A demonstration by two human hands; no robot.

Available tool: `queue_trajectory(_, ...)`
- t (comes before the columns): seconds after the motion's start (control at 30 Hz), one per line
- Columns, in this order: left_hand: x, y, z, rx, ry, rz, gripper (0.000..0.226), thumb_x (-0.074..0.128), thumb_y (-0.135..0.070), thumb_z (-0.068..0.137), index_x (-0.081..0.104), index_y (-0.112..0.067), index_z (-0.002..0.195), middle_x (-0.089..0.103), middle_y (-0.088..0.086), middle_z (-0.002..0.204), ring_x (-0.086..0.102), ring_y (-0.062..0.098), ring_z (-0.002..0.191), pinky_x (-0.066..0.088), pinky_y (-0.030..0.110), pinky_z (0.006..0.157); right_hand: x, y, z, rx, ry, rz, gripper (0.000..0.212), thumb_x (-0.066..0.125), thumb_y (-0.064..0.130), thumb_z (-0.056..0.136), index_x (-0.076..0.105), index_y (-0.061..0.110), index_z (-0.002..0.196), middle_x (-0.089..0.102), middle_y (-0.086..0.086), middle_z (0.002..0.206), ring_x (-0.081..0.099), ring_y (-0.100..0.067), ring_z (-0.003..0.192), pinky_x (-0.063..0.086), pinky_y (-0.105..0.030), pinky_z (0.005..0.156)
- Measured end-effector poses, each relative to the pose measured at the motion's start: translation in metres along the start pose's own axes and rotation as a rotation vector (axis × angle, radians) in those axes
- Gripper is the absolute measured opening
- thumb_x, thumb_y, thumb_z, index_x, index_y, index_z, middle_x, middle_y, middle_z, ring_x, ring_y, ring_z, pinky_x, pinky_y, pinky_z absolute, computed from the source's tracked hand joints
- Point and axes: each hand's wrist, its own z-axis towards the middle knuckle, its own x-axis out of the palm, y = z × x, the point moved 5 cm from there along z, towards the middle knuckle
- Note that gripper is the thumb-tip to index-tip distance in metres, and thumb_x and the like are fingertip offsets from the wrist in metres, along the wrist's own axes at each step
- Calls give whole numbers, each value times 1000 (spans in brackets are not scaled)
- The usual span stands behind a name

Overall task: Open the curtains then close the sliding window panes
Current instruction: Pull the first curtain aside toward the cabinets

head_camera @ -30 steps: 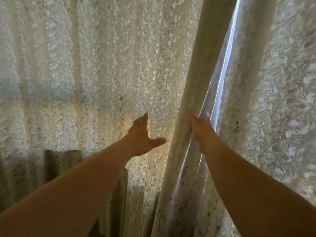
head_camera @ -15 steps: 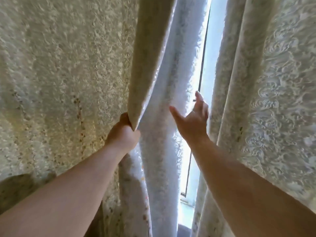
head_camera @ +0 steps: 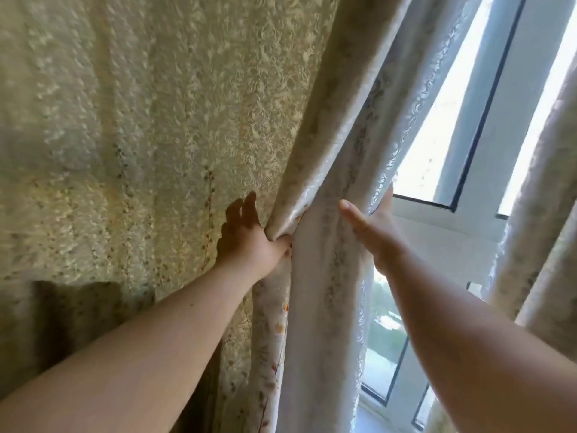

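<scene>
A cream embossed left curtain (head_camera: pixel 156 126) fills the left and middle of the head view. My left hand (head_camera: pixel 249 242) pinches a bunched fold of its inner edge (head_camera: pixel 318 214) between thumb and fingers. My right hand (head_camera: pixel 371 232) is flat with fingers apart, pressed against the same edge from the window side, its fingertips hidden behind the fabric. A right curtain (head_camera: pixel 543 232) hangs at the frame's right edge. Between the two, the window (head_camera: pixel 437 126) shows bright glass with a white frame (head_camera: pixel 480 214) and dark seals.
A dark, low shape (head_camera: pixel 78 314) stands behind the left curtain at the lower left. Below the white crossbar a lower pane (head_camera: pixel 381 354) shows greenery outside. The sill (head_camera: pixel 377 417) is at the bottom right.
The gap between the curtains has widened, exposing more window. My left hand went from open to gripping the left curtain's edge and drew it leftward; my right hand pushed into the gap.
</scene>
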Motion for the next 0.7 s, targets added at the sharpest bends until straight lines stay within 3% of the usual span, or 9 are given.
queue_trajectory(0.23,-23,36,36,-99,-71,253,110,60,-67,65,-5,-26,144,-2,4,154,14,31,137,22,48,109,59,-12,54,22,118,92,139,73,81,30,6,41,146,59,-12,127,61,-34,108,51,-60,86)
queue_trajectory(0.33,-34,54,60,-94,-94,280,109,60,-66,65,-4,-27,144,-4,3,154,7,28,139,17,52,109,97,-14,82,-11,175,181,132,74,79,37,11,38,146,57,1,130,60,-21,111,53,-47,89)
queue_trajectory(0.5,-63,106,110,-107,-148,244,114,61,-69,61,-5,-27,144,-4,2,154,8,27,139,17,52,109,172,-10,127,-34,187,287,94,70,62,60,28,34,139,62,7,114,64,-10,97,56,-25,62)
queue_trajectory(0.7,-90,162,175,-135,-136,220,119,62,-71,58,-7,-28,144,-4,0,154,9,27,139,16,55,109,238,-6,171,-14,184,293,75,68,53,76,34,28,138,60,6,117,61,-10,100,54,-20,59)
